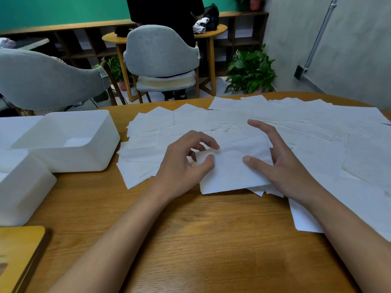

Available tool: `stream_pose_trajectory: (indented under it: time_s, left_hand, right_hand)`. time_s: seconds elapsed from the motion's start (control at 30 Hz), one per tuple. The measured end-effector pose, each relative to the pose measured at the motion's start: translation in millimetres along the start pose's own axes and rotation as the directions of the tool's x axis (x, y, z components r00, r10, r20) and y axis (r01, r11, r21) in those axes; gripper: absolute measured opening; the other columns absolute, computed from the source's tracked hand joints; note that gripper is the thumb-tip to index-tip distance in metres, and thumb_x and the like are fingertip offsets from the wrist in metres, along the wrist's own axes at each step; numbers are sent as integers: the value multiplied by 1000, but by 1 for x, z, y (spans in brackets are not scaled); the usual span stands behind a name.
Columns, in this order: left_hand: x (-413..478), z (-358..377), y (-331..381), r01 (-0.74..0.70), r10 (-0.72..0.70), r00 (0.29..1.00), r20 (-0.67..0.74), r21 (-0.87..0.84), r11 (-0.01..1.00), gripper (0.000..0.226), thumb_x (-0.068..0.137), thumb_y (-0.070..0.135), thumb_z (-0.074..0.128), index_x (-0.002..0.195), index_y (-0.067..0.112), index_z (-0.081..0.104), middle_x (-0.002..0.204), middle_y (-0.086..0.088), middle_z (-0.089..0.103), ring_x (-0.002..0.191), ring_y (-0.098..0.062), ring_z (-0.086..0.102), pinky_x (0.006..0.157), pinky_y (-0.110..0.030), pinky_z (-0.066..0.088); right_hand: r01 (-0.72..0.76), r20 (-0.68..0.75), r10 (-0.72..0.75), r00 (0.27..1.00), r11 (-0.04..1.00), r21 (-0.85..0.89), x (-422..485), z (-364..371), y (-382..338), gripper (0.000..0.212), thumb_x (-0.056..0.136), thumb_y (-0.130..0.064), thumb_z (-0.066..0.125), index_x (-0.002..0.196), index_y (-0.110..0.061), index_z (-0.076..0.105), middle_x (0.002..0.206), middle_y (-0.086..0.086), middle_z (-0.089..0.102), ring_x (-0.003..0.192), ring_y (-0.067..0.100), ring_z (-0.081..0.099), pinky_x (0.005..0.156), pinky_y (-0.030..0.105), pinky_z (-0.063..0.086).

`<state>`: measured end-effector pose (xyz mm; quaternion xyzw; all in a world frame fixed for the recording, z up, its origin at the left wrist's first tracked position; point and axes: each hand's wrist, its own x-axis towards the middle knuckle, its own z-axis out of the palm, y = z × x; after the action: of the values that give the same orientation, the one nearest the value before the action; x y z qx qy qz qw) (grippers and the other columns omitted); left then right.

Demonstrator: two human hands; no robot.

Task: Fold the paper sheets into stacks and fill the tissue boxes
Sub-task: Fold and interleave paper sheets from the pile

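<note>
Your left hand (pixel 186 159) is curled, thumb and forefinger closing on the left edge of the folded sheet (pixel 228 172) in what looks like a pinch. Your right hand (pixel 283 166) is spread wide and grips nothing: its thumb lies flat on the sheet's right side and the fingers arch above the paper.

The folded sheet lies straight ahead of you on top of a few others, near the front edge of the loose sheets (pixel 306 127), which fan across the far and right part of the surface (pixel 190 240).

This paper looks thin, soft and very light. It will likely crease at a touch, slide on the sheets beneath and tear if you tug it. Take it by the edges or corners with a light pinch, and pin it flat with your free hand while you run a crease.

The tissue box (pixel 74 159), white and open-topped, stands to your left just beside the paper; whether anything lies inside I cannot tell. A second box (pixel 23 187) sits nearer you, and a wooden board (pixel 19 250) lies at the near-left corner.

The surface is wood-grained. Beyond it are grey chairs (pixel 160 51), a potted plant (pixel 251 70) and a person (pixel 165 9) in dark clothes standing before a green wall (pixel 63 9).
</note>
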<state>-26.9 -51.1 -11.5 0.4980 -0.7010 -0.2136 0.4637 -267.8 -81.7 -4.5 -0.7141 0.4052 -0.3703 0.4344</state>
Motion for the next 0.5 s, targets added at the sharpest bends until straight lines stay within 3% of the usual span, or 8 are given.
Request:
stream_pose_trajectory:
  time_s: [0.1, 0.27, 0.4, 0.5]
  left_hand:
    - [-1, 3, -2, -59, 59, 998, -14, 5, 998, 20, 88, 3, 74, 95, 20, 80, 104, 9, 72, 106, -22, 67, 79, -43, 55]
    - [0, 2, -6, -39, 40, 998, -43, 5, 999, 17, 90, 3, 72, 90, 17, 81, 99, 8, 72, 102, -20, 67, 75, -37, 55]
    - [1, 0, -6, 9, -9, 994, -107, 0, 1000, 12, 91, 14, 62, 88, 16, 73, 93, 10, 70, 97, -17, 66, 76, -31, 56]
    - [1, 0, -8, 69, -65, 992, -113, 32, 997, 11, 94, 27, 62, 103, 26, 69, 110, 16, 68, 114, -9, 62, 86, -25, 52]
  right_hand:
    - [4, -3, -4, 1000, 1000, -4, 0, 1, -1, 67, 97, -25, 69, 144, -61, 37, 127, -60, 37, 124, -23, 45, 98, 4, 43]
    - [3, -8, -3, 1000, 999, 33, -1, -1, -1, 68, 97, -23, 70, 143, -61, 39, 138, -45, 44, 128, -2, 56, 108, 31, 52]
    - [4, -5, -3, 1000, 998, 67, -1, -2, -2, 68, 97, -22, 70, 144, -60, 40, 134, -46, 48, 126, -1, 59, 111, 38, 52]
    - [17, -21, -16, 1000, 997, 74, -2, -2, -4, 69, 96, -21, 70, 145, -60, 39, 144, -35, 49, 131, 4, 57, 115, 45, 47]
